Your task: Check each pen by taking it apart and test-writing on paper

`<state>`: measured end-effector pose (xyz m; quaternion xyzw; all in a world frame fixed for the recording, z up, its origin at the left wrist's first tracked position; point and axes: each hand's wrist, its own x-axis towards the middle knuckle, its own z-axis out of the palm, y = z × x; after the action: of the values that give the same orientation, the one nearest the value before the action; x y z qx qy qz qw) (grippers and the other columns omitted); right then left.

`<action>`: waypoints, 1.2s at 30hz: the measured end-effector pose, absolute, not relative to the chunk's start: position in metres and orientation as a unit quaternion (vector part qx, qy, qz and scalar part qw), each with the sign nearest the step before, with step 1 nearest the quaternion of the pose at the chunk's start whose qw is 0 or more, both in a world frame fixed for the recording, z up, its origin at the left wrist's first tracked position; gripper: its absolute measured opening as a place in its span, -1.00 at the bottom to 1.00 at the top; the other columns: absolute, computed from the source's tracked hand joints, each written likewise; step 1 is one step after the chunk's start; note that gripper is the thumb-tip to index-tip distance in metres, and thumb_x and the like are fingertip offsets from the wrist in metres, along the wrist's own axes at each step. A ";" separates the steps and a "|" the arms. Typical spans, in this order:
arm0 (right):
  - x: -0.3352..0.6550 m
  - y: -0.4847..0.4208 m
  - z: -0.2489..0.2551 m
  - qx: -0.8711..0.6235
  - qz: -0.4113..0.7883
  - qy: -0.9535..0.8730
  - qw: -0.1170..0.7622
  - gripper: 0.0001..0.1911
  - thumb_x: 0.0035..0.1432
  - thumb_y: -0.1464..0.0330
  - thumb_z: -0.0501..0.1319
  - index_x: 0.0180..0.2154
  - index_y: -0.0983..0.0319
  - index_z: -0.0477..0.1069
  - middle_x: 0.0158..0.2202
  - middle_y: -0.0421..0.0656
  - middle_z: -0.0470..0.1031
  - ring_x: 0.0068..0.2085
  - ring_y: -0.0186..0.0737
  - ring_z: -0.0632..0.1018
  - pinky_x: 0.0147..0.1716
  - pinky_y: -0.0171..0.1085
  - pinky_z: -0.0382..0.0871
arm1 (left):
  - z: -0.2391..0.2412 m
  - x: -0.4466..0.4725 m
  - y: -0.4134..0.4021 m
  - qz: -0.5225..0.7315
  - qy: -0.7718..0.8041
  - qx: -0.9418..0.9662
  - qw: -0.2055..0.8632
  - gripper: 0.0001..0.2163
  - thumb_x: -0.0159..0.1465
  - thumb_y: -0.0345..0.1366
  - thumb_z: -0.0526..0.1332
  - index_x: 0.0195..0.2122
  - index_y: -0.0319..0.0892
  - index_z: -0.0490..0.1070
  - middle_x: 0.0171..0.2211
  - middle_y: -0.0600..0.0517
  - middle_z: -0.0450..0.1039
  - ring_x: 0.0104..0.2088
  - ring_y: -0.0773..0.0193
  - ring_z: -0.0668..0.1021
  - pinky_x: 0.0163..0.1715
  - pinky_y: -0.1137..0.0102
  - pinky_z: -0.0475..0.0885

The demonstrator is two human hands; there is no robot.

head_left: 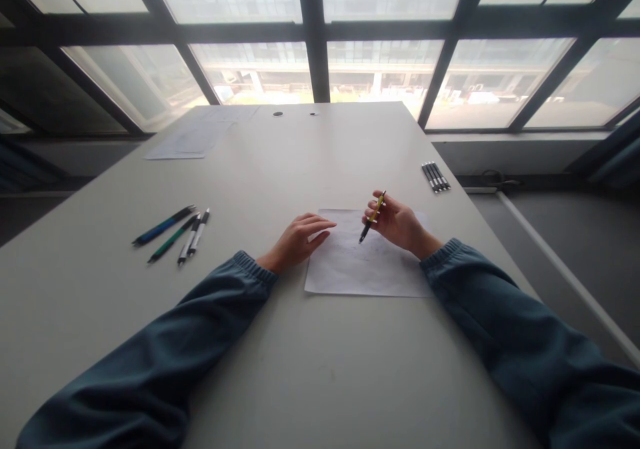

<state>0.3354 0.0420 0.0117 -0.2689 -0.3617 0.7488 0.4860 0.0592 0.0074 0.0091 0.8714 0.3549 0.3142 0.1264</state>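
Observation:
A white sheet of paper (367, 279) with faint marks lies on the table in front of me. Over its left edge rests my left hand (303, 237), fingers stretched out and holding nothing. My right hand (395, 222) is closed on a yellow and black pen (379, 205), above the right part of the sheet. The pen is tilted, its dark tip pointing down toward the paper; whether it touches cannot be made out.
Left of me lie a blue pen (164, 226), a green pen (173, 240) and two white-and-black pens (200, 232). Several black-and-white pens (436, 177) are lined up near the table's (300, 162) right edge. More paper sheets (187, 135) lie at the far left, before the windows.

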 end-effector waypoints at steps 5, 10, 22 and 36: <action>0.337 0.044 0.013 -0.228 0.768 -0.355 0.482 -0.59 0.30 -0.04 0.09 -0.31 0.15 0.36 -0.55 -0.28 0.17 -0.55 -0.28 0.20 -0.50 -0.24 0.26 | 0.003 0.055 0.011 0.273 0.379 0.879 0.101 -0.68 0.41 -0.22 0.15 0.16 -0.06 0.46 0.16 -0.06 0.49 0.19 0.10 0.48 0.22 0.10 0.36; 0.340 0.045 0.015 -0.213 0.758 -0.351 0.508 -0.39 0.24 -0.21 0.03 -0.49 0.17 0.31 -0.61 -0.30 0.06 -0.59 -0.32 0.10 -0.60 -0.29 0.12 | 0.001 0.054 0.013 0.228 0.391 0.886 0.100 -0.69 0.38 -0.21 0.17 0.11 -0.08 0.50 0.20 -0.08 0.45 0.22 0.05 0.45 0.23 0.10 0.35; 0.342 0.045 0.015 -0.225 0.768 -0.335 0.498 -0.62 0.23 0.11 0.16 -0.55 0.17 0.28 -0.60 -0.32 -0.02 -0.58 -0.34 0.02 -0.61 -0.33 0.03 | 0.004 0.055 0.011 0.269 0.404 0.869 0.103 -0.83 0.35 -0.28 0.20 -0.14 -0.08 0.59 -0.03 -0.06 0.59 -0.03 0.14 0.56 0.08 0.16 0.42; 0.341 0.045 0.018 -0.271 0.750 -0.324 0.510 -0.85 0.16 0.26 0.28 -0.29 0.20 0.46 -0.53 -0.33 0.29 -0.67 -0.46 -0.05 -0.75 -0.36 -0.05 | 0.001 0.054 0.012 0.260 0.408 0.871 0.088 -0.83 0.36 -0.28 0.19 -0.14 -0.08 0.57 -0.03 -0.03 0.57 -0.04 0.15 0.53 0.07 0.18 0.40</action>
<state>0.3406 0.0449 0.0185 -0.2705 -0.3237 0.7497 0.5099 0.0537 0.0123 0.0008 0.8709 0.4078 0.2599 0.0880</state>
